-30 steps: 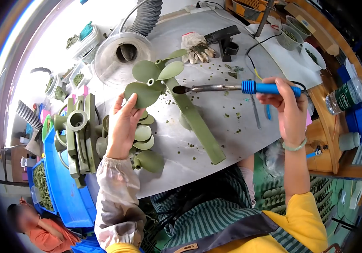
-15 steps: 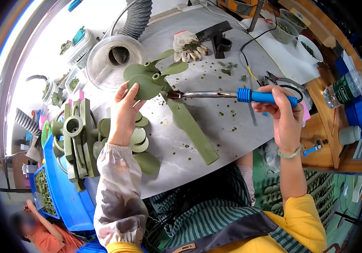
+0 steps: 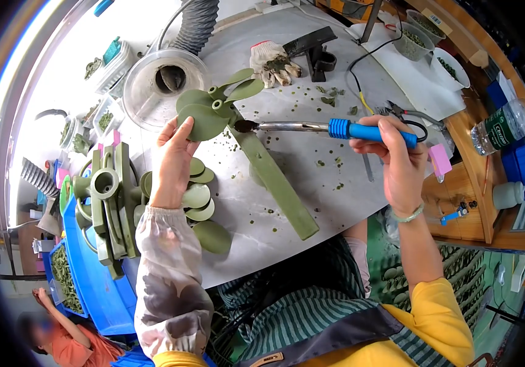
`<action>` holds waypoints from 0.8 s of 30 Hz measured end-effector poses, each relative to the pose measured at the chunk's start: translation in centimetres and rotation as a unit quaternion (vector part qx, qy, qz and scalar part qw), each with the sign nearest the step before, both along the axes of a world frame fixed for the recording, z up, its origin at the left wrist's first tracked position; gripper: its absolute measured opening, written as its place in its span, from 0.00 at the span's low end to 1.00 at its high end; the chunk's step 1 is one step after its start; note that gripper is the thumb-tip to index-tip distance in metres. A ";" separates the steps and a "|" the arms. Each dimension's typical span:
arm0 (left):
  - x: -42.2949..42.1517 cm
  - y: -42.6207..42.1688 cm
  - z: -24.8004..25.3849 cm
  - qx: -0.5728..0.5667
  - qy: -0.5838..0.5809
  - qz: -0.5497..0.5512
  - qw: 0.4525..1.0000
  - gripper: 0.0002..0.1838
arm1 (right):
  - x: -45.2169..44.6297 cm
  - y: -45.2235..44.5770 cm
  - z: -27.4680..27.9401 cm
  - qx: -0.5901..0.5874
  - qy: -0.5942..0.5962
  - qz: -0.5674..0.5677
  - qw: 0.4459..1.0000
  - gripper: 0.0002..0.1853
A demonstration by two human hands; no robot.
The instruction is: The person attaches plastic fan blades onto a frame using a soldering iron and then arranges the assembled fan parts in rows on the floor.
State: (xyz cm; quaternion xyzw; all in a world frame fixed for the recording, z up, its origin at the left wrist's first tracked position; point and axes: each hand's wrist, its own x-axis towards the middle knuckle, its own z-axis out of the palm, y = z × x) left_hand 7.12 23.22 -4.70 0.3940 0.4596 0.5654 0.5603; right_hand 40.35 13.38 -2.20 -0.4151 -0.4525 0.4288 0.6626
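Note:
A green, wax-looking propeller with rounded blades and hollow hubs is pinched by one blade in my left hand. It meets the upper end of a long green bar that slants down to the right. My right hand grips a soldering iron by its blue handle. The iron's dark, broad tip is at the place where propeller and bar come together; exact contact there is hard to see. Several loose green blades lie beside my left wrist.
Green castings are stacked at the left, by a blue bin. An extraction funnel with a grey hose stands behind the propeller. A stained glove and pliers lie farther back. Another person sits at lower left.
My right hand and the soldering iron have shifted left and slightly down. My left hand has moved a little left, and the propeller has tilted slightly.

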 end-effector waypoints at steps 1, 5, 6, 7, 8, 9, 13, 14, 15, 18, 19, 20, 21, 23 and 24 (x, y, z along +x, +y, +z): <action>0.0 0.0 0.1 0.000 0.002 -0.003 1.000 0.13 | -0.2 0.3 -0.2 0.004 0.001 0.002 1.000 0.14; 0.1 0.2 0.2 0.000 0.003 -0.014 1.000 0.13 | -1.3 1.1 -1.1 0.009 0.014 0.006 1.000 0.14; 0.2 0.2 0.2 -0.002 0.002 -0.013 1.000 0.13 | -1.6 1.3 -1.4 0.012 0.018 0.006 1.000 0.14; 0.3 0.2 0.1 -0.003 0.001 -0.013 1.000 0.13 | -1.9 1.4 -1.6 0.015 0.021 0.006 1.000 0.14; 0.3 0.3 0.0 -0.005 -0.001 -0.013 1.000 0.13 | -2.1 1.5 -1.7 0.018 0.025 0.005 1.000 0.14; 0.3 0.4 -0.1 -0.005 0.000 -0.011 1.000 0.13 | -2.3 1.5 -1.9 0.018 0.030 0.006 0.999 0.14; 0.3 0.6 -0.3 -0.009 0.004 -0.005 1.000 0.13 | -2.7 1.8 -2.4 0.013 0.047 0.004 0.999 0.14; 0.3 0.6 -0.3 -0.010 0.006 -0.004 1.000 0.13 | -2.8 1.9 -2.5 0.011 0.051 0.002 0.999 0.14; 0.3 0.6 -0.3 -0.010 0.007 -0.002 1.000 0.13 | -2.8 1.9 -2.5 0.012 0.049 0.001 0.999 0.14; 0.3 0.6 -0.3 -0.009 0.010 0.002 1.000 0.13 | -2.9 2.0 -2.5 0.012 0.047 0.000 0.999 0.14; 0.3 0.6 -0.4 -0.009 0.012 0.004 1.000 0.13 | -2.9 2.1 -2.5 0.012 0.049 0.001 0.999 0.14; 0.3 0.6 -0.4 -0.008 0.015 0.005 1.000 0.13 | -2.9 2.1 -2.5 0.012 0.050 0.001 0.999 0.14; 0.3 0.6 -0.4 -0.007 0.013 0.004 1.000 0.13 | -2.9 2.1 -2.6 0.010 0.054 0.001 0.998 0.14; 0.2 0.7 -0.5 -0.004 0.009 0.003 1.000 0.13 | -2.9 2.1 -2.7 0.006 0.063 0.001 0.998 0.15; 0.2 0.7 -0.5 -0.003 0.007 0.003 1.000 0.13 | -3.0 2.1 -2.6 0.006 0.062 0.004 0.998 0.15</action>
